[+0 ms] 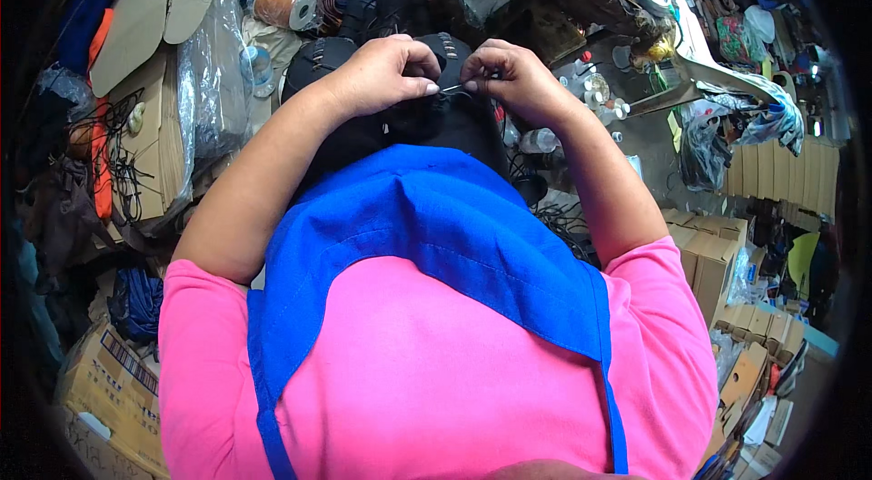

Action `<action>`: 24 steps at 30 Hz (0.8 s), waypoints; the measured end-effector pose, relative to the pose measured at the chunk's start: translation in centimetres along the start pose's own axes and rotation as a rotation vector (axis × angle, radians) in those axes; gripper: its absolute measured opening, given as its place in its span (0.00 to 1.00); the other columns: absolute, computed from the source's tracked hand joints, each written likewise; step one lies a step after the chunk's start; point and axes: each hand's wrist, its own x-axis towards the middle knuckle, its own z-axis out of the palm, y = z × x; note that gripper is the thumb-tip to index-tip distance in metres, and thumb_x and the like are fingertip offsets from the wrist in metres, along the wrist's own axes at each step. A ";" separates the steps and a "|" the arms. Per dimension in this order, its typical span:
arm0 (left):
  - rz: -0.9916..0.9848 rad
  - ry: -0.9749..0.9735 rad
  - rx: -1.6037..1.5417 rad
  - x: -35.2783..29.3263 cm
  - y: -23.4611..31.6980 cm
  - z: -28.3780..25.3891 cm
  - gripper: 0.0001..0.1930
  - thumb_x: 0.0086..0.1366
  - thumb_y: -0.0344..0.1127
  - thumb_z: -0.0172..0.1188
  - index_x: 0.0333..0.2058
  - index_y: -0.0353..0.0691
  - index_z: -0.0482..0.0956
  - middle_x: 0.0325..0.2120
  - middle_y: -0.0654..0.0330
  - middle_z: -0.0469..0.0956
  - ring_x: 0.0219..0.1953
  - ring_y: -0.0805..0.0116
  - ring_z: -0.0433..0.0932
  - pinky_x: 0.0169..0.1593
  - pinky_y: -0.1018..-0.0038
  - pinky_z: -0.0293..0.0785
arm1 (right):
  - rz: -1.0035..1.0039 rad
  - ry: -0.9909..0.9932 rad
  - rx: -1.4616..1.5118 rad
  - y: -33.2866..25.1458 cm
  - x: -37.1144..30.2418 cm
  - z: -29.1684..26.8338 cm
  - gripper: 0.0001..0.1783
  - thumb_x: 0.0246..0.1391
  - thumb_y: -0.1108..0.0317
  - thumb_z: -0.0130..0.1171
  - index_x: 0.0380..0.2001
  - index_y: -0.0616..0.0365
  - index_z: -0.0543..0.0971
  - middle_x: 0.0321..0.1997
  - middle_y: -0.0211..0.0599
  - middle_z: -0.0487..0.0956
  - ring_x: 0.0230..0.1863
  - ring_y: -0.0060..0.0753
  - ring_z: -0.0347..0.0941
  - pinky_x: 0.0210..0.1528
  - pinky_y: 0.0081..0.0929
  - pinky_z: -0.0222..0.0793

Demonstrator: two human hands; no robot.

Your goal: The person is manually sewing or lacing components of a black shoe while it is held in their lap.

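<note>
In front of my lap both hands are raised close together, fingertips almost meeting. My left hand (396, 71) is closed in a pinch, thumb against the curled fingers; what is in it is too small to make out. A thin silvery needle (452, 88) shows in the gap between the two thumbs. At its other end my right hand (510, 76) pinches it, with a bit of dark thread by the fingers. Beneath and behind the hands lies a black piece (447, 46) with light stitches along it. Its shape is partly hidden by my hands.
A spool of orange cord (285, 6) sits at the far left, near cardboard sheets (145, 121) and plastic wrap (218, 71). Clear bottles (540, 141) stand right of my lap. Scissors-like metal blades (663, 100) extend at the right. Boxes (708, 253) are stacked at the lower right.
</note>
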 end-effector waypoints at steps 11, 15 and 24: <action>-0.071 -0.150 -0.231 0.8 -1.6 0.0 0.10 0.54 0.32 0.62 0.36 0.36 0.81 0.30 0.61 0.73 0.37 0.70 0.72 0.45 0.75 0.67 | -0.028 -0.069 0.080 1.3 -0.1 1.2 0.06 0.45 0.77 0.62 0.29 0.59 0.78 0.31 0.29 0.72 0.35 0.22 0.71 0.40 0.20 0.67; -0.094 -0.239 -0.262 0.5 -1.8 -0.1 0.14 0.56 0.33 0.60 0.42 0.39 0.80 0.31 0.61 0.74 0.38 0.70 0.73 0.46 0.75 0.67 | -0.056 0.074 0.058 1.4 -1.5 2.2 0.06 0.45 0.76 0.62 0.30 0.59 0.78 0.31 0.29 0.73 0.35 0.21 0.71 0.38 0.21 0.67; -0.045 -0.346 -0.070 0.9 -0.5 -0.3 0.17 0.57 0.31 0.57 0.46 0.42 0.78 0.33 0.57 0.74 0.40 0.65 0.73 0.47 0.74 0.67 | -0.205 0.123 -0.402 -0.8 -3.0 2.3 0.11 0.42 0.76 0.59 0.32 0.51 0.80 0.30 0.38 0.73 0.34 0.41 0.73 0.35 0.33 0.69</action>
